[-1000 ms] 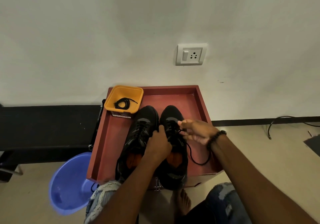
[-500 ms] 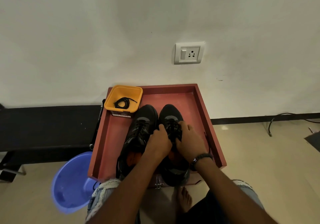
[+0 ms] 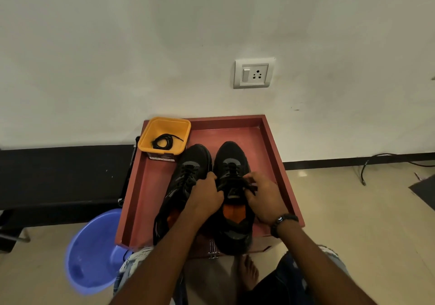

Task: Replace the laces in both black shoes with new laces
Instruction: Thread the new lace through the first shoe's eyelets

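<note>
Pale wall with a socket (image 3: 254, 73) at the back, tiled floor below, and a red tray (image 3: 274, 154) sits between the knees. Two black shoes stand side by side in it, toes to the wall. The left hand (image 3: 204, 195) is curled over the inner edge of the right shoe (image 3: 231, 163), bracing it against the left shoe (image 3: 188, 165). The right hand (image 3: 263, 198) works at the eyelets, fingertips drawn together and pinching the lace (image 3: 249, 187) on the outer side. A coiled lace (image 3: 163, 141) waits in the yellow tub (image 3: 164, 125) at the tray's far left corner; a blue basin (image 3: 91, 253) sits on the floor nearby. The risk from here, I'd say: black lace on black shoe in dim light, so an eyelet could easily be missed. A hard tug could also drag the shoe toward the tray's near edge, where its heel already overhangs.
</note>
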The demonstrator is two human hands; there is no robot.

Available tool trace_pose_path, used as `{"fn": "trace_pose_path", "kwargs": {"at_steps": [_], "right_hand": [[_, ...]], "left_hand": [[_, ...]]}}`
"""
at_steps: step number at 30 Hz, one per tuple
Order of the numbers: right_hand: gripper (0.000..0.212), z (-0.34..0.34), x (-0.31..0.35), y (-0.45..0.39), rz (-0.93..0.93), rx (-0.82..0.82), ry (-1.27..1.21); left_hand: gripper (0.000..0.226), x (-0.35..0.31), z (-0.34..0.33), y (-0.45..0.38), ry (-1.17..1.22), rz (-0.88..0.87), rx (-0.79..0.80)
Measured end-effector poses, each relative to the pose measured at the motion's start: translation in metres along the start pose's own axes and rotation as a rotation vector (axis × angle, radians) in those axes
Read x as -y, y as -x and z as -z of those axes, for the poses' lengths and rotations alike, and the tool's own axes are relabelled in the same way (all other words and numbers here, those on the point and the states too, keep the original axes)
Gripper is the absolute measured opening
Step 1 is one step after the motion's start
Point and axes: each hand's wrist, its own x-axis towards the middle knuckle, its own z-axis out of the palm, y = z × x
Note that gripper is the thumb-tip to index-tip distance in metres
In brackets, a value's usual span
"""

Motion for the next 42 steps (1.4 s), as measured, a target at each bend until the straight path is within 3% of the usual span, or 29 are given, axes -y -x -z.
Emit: {"fn": "trace_pose_path", "kwargs": {"at_steps": [3,8,12,15,17,20,23,27,30,37,40,42], "right_hand": [[0.024,0.000,0.001,0.005,0.003,0.009,0.048],[0.026,0.016,-0.003,0.000,0.038,0.085,0.014],[0.016,0.016,-0.001,0.004,-0.001,0.063,-0.020],[0.024,0.020,0.000,0.010,-0.017,0.059,0.114],[0.032,0.029,0.002,0.009,-0.034,0.149,0.120],[0.021,0.053,0.008,0.007,-0.024,0.257,0.034],[0.015,0.081,0.026,0.007,-0.057,0.208,-0.201],[0.030,0.098,0.061,0.006,-0.070,0.299,-0.581],[0.036,0.109,0.083,0.007,-0.067,0.292,-0.785],[0.019,0.119,0.079,0.010,-0.010,0.190,-0.640],[0.019,0.111,0.083,0.005,0.059,0.108,-0.419],[0.021,0.108,0.091,-0.001,0.137,0.047,-0.277]], "left_hand": [[0.030,-0.003,-0.006,0.004,-0.135,-0.046,-0.004],[0.030,0.006,0.005,-0.002,0.063,-0.046,0.042],[0.038,0.003,0.006,0.001,0.057,-0.012,0.045],[0.047,-0.005,0.012,0.006,-0.113,-0.007,0.156],[0.045,-0.014,0.028,0.008,-0.322,-0.040,0.237],[0.038,-0.021,0.070,0.012,-0.457,-0.080,0.270],[0.041,-0.016,0.111,0.016,-0.225,-0.168,0.269],[0.046,-0.031,0.119,0.032,0.546,-0.198,0.181],[0.035,-0.041,0.102,0.030,0.923,-0.160,0.160],[0.022,-0.050,0.115,0.032,1.295,-0.101,-0.020],[0.018,-0.058,0.118,0.029,1.119,-0.159,0.052],[0.041,-0.063,0.118,0.026,0.877,-0.245,0.145]]}}
